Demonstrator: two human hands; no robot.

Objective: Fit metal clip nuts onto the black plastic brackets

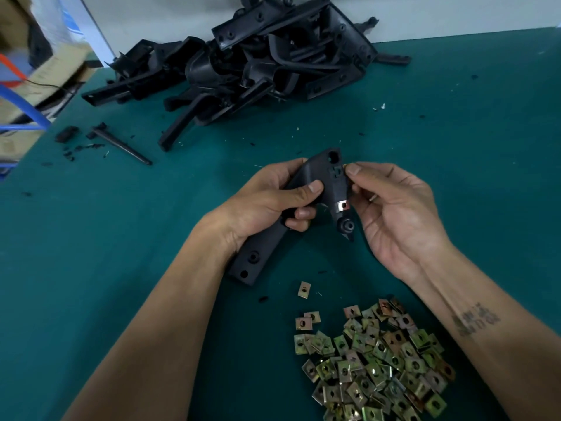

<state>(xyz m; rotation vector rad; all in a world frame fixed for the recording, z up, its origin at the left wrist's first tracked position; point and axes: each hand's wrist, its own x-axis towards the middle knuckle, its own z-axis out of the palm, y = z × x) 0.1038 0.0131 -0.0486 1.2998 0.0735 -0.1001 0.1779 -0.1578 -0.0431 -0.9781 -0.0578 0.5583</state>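
My left hand [267,202] grips a black plastic bracket [321,177] above the green table, thumb across its face. One metal clip nut [343,205] sits on the bracket's right edge, near its lower end. My right hand [391,208] is at the bracket's right side, thumb and fingertips pinching at the upper edge slot; a small metal glint shows between its fingers, probably a clip nut. A pile of brass-coloured clip nuts [376,369] lies near me on the right.
A heap of black plastic brackets [258,59] lies at the back of the green table [470,141]. Black scraps and a thin black stick [121,144] lie at the left. Cardboard boxes [30,62] stand beyond the table's left edge. A single loose nut [304,289] lies apart from the pile.
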